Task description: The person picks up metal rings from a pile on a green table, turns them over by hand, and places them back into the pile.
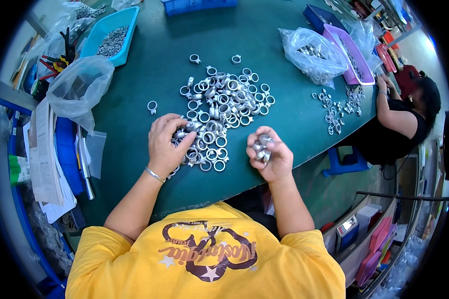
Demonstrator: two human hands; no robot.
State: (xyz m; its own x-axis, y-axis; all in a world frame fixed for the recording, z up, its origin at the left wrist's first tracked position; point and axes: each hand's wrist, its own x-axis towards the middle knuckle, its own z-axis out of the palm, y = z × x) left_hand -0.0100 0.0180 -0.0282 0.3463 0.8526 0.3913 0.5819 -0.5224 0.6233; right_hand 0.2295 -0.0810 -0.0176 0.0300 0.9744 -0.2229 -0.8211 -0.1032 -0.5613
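Note:
A heap of silver metal rings [229, 94], each with a small lug, is spread over the middle of the green table. At the heap's near left edge, my left hand [167, 138] reaches in with curved fingers, thumb and fingers apart around some rings; none is clearly gripped. My right hand [274, 159] is closed around several metal rings [262, 148], held above the table to the right of the heap. One loose ring [152, 106] lies beyond my left hand, and two more lie beyond the heap's far side.
A turquoise bin [129, 35] of small metal parts stands at far left, near an empty-looking plastic bag [80, 89]. At right are a plastic bag of parts [314, 57], a pink bin [368, 76] and scattered rings [334, 112]. Another person [409, 117] sits at the right edge.

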